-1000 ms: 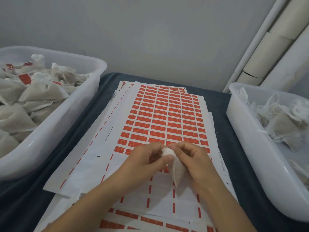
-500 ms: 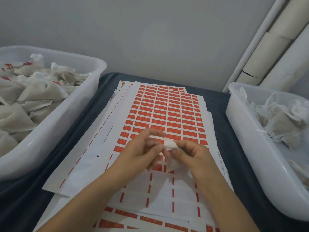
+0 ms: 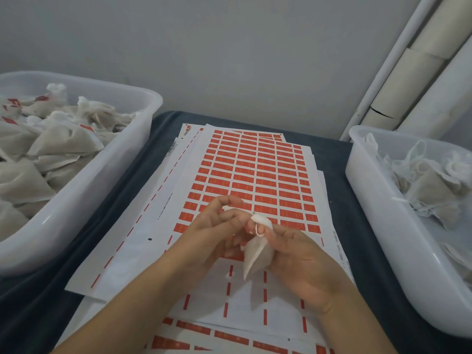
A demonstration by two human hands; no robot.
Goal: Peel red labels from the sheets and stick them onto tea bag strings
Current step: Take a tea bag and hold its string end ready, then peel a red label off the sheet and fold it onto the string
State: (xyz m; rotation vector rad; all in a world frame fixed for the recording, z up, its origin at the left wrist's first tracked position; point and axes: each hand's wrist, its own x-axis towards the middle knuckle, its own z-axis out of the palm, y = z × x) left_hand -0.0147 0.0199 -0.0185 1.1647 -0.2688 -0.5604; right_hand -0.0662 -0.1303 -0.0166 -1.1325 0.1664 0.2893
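My right hand (image 3: 304, 261) grips a tea bag (image 3: 255, 254) above the label sheets (image 3: 255, 169), fingers closed round its lower body. My left hand (image 3: 212, 231), fingers partly curled, pinches at the bag's gathered top, where a string (image 3: 258, 229) loops. Red labels fill the sheet's far half. Tubs of tea bags flank the dark surface (image 3: 158, 139): left tub (image 3: 107, 180), right tub (image 3: 378, 200).

Left hand (image 3: 212, 226) fingers loosely curled beside clenched right hand (image 3: 301, 261).
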